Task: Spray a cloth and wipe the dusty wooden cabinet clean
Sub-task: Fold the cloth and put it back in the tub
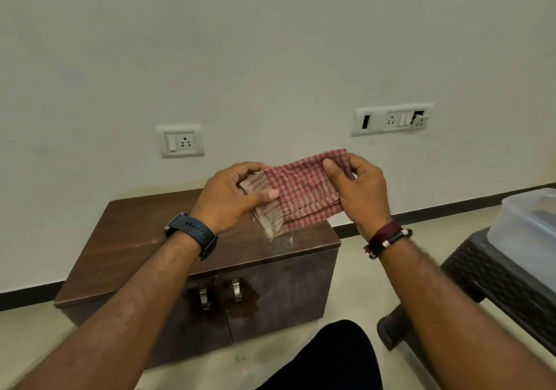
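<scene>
A red and white checked cloth [301, 191], folded, is held in the air above the right part of the low dark wooden cabinet [126, 245]. My left hand [231, 197] pinches its left end between thumb and fingers. My right hand [361, 188] grips its right end, thumb on the front. The cabinet top shows pale dusty streaks near its right front corner. Two metal handles [219, 293] sit on its doors, and a wet-looking stain marks the right door. No spray bottle is in view.
A dark wicker stool [496, 284] stands at the right with a translucent plastic box [529, 224] on it. Wall sockets [180, 141] sit behind the cabinet. My knee in black fabric [331, 359] is in front. Pale floor surrounds the cabinet.
</scene>
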